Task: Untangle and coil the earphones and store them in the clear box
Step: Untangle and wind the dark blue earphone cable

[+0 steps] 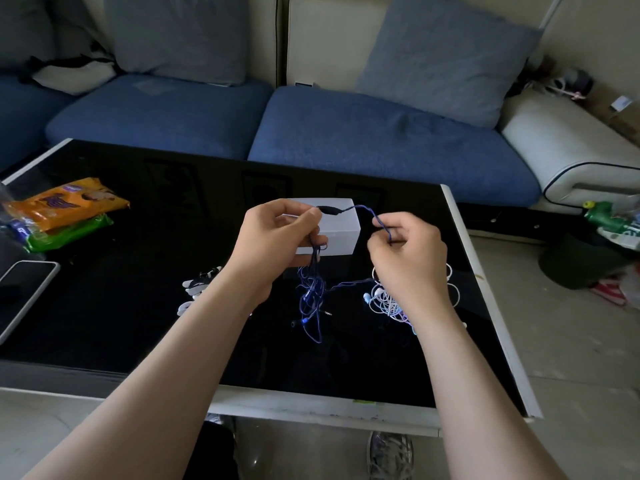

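Black glass coffee table (138, 306) in front of a blue sofa (346, 133).
Above it, the left hand (277, 244) and right hand (405, 251) each pinch the tangled blue earphones (313, 296), stretched before the clear box (341, 226); white earphones (384, 303) lie under the right wrist.

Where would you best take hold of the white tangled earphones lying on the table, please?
Probably at the earbud jutting from the left edge of the white earphones, pinched from above and from the left. It is rigid and free of the loops, while the heap's right side lies under the right hand, which pinches the blue cable.
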A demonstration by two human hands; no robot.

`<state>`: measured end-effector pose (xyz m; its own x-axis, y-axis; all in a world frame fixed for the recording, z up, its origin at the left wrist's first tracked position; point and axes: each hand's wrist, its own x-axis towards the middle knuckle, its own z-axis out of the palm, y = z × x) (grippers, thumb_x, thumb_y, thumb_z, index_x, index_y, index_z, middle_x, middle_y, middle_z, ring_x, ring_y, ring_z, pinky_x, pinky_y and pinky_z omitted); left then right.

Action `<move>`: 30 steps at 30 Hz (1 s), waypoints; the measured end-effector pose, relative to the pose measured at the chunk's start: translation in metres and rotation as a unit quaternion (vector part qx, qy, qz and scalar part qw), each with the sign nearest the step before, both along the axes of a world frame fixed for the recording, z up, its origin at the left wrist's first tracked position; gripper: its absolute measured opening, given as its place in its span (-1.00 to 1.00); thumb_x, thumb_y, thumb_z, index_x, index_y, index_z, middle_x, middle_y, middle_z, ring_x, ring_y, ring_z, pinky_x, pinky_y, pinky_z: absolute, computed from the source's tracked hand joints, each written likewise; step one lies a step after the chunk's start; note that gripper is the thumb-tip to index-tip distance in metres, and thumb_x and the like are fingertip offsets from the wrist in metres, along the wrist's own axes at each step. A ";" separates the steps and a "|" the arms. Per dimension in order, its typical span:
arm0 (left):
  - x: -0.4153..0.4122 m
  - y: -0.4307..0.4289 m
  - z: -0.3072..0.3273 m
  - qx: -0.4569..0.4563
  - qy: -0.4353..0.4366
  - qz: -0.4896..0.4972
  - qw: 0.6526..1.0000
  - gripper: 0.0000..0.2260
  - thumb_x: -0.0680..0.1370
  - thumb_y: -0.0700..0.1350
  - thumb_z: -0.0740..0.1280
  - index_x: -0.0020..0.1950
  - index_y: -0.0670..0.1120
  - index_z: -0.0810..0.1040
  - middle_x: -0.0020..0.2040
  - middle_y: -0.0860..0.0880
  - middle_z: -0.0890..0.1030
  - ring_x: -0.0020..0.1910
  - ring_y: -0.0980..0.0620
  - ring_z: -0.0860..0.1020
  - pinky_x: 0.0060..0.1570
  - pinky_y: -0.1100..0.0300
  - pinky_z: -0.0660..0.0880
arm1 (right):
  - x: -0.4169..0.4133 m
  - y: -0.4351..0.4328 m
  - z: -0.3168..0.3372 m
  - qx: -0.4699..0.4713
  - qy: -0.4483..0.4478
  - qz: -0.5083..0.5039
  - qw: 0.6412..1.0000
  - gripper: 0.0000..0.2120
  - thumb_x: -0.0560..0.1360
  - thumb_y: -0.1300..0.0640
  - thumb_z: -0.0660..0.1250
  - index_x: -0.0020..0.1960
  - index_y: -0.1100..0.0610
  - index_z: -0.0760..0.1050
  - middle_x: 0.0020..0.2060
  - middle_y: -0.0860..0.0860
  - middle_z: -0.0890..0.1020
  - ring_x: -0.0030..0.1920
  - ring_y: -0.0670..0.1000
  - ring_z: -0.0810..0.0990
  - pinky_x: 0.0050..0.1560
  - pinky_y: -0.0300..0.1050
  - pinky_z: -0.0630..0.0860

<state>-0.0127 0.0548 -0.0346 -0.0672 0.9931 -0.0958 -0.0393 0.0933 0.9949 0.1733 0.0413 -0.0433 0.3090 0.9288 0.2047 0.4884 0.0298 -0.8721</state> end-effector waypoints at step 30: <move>0.000 0.009 -0.008 0.025 -0.024 0.035 0.999 -0.71 0.64 -0.24 0.40 0.34 -0.02 0.52 0.10 0.07 0.76 0.11 0.08 0.72 0.07 0.05 0.70 | -0.012 -0.011 0.013 -0.192 0.189 0.233 0.934 -0.83 0.70 0.10 0.37 0.14 0.21 0.62 -0.09 0.17 0.78 -0.14 0.22 0.80 -0.27 -0.03 0.70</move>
